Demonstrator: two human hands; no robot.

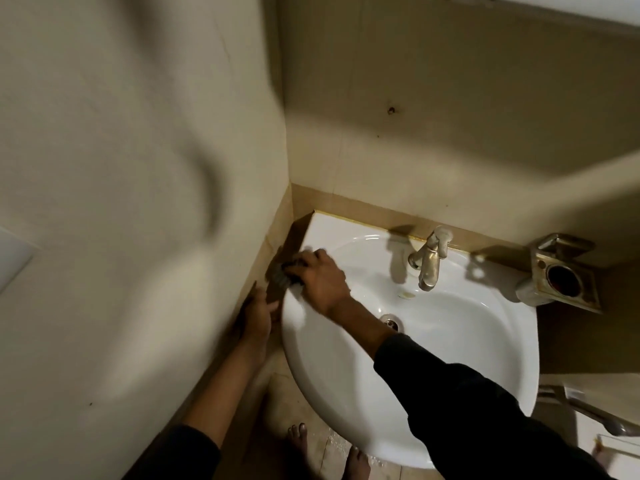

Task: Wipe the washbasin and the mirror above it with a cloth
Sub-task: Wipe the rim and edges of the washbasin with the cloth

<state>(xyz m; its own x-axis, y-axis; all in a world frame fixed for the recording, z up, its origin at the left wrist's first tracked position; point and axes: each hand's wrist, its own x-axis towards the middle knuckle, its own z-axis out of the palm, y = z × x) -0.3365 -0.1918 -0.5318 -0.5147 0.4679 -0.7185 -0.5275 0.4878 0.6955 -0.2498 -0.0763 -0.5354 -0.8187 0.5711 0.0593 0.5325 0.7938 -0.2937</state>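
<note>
A white washbasin (450, 341) is fixed in the corner of two beige tiled walls. My right hand (320, 280) is shut on a dark grey cloth (282, 275) and presses it on the basin's left rim beside the side wall. My left hand (256, 318) rests flat against the side wall just left of the basin's edge, fingers apart, holding nothing. A brass-coloured tap (429, 259) stands at the back of the basin, and the drain (391, 322) shows in the bowl. Only the mirror's lower edge (519, 8) appears at the top.
A worn metal soap and tumbler holder (561, 271) hangs on the back wall right of the tap. A grey handle (595, 414) juts out at the lower right. My bare feet (298, 441) stand on the tiled floor below the basin.
</note>
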